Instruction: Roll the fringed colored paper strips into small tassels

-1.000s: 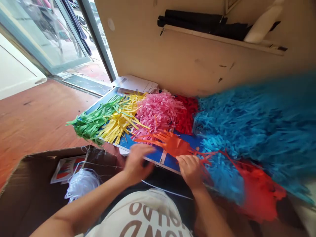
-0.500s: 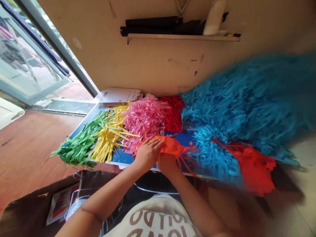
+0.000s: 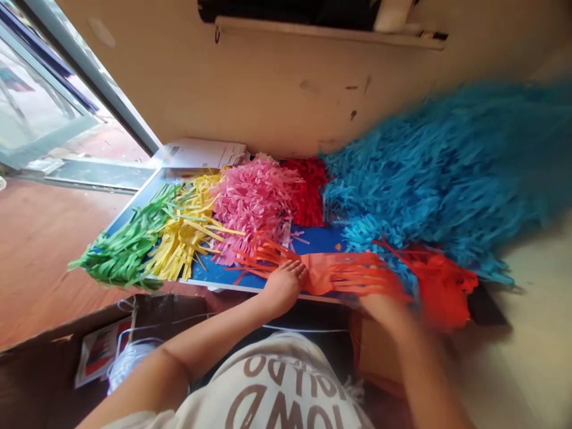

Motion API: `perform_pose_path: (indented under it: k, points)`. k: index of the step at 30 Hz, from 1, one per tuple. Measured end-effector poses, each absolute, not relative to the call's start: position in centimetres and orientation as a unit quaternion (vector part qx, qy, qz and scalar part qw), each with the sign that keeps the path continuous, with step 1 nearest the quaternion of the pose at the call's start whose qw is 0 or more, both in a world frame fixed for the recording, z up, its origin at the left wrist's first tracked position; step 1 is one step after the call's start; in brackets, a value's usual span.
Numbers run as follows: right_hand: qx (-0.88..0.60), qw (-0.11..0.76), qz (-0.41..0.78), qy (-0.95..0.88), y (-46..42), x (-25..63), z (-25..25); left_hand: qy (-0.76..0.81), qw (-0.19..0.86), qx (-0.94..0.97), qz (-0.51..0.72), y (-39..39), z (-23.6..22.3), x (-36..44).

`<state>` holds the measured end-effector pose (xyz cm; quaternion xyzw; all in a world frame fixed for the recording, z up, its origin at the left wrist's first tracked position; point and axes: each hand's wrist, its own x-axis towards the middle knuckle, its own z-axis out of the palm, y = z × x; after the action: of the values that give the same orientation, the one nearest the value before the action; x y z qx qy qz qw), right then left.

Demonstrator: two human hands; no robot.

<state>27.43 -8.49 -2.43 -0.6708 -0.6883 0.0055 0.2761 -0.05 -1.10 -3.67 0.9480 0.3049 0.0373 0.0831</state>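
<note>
A piece of orange tissue paper [image 3: 319, 273] with cut fringe at both ends lies stretched along the front of the blue tabletop [image 3: 319, 239]. My left hand [image 3: 286, 285] has its fingers closed over the paper, just left of its uncut middle. At the right-hand fringe is my right hand [image 3: 379, 305], smeared by motion; strips cover its fingers, so their grip is unclear. A red-orange bunch of tissue [image 3: 447, 289] hangs over the table's front edge farther right.
Fringe piles in green [image 3: 129, 241], yellow [image 3: 183, 232], pink [image 3: 254, 199] and dark red [image 3: 308, 187] line the table. A large blue fringe heap [image 3: 429, 173] rises at right. White sheets [image 3: 203, 153] lie behind. An open cardboard box [image 3: 40, 372] with white cord [image 3: 129, 360] stands below left.
The hands were together at the orange paper half a second ago. My right hand has swept right along its fringe, which is now drawn out straighter; my left hand stays on the paper.
</note>
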Motion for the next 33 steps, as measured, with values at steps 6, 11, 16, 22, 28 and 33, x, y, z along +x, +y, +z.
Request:
perform_pose_path:
  k: [6,11,16,22,28,33]
  points:
    - [-0.737,0.259,-0.217,-0.586,-15.6,28.9,2.0,0.325,0.099,0.940,-0.008,-2.0,-4.8,1.8]
    - [-0.555,0.241,0.000,-0.796,-11.3,20.9,-4.0,0.340,0.122,0.932,0.020,-1.6,-4.4,0.7]
    - [-0.590,0.275,0.063,-0.756,-8.4,22.6,-6.8,0.340,0.214,0.911,0.089,0.3,-4.6,-2.6]
    - [-0.599,0.249,0.116,-0.752,-7.8,21.7,-4.6,0.363,0.280,0.877,0.146,0.9,-5.1,-3.3]
    - [-0.595,0.261,0.218,-0.728,-6.6,21.5,-5.4,0.332,0.300,0.885,0.127,1.5,-4.8,-4.0]
    - [-0.625,0.233,0.181,-0.722,-5.9,22.0,-5.9,0.346,0.296,0.882,0.121,2.0,-4.0,-4.5]
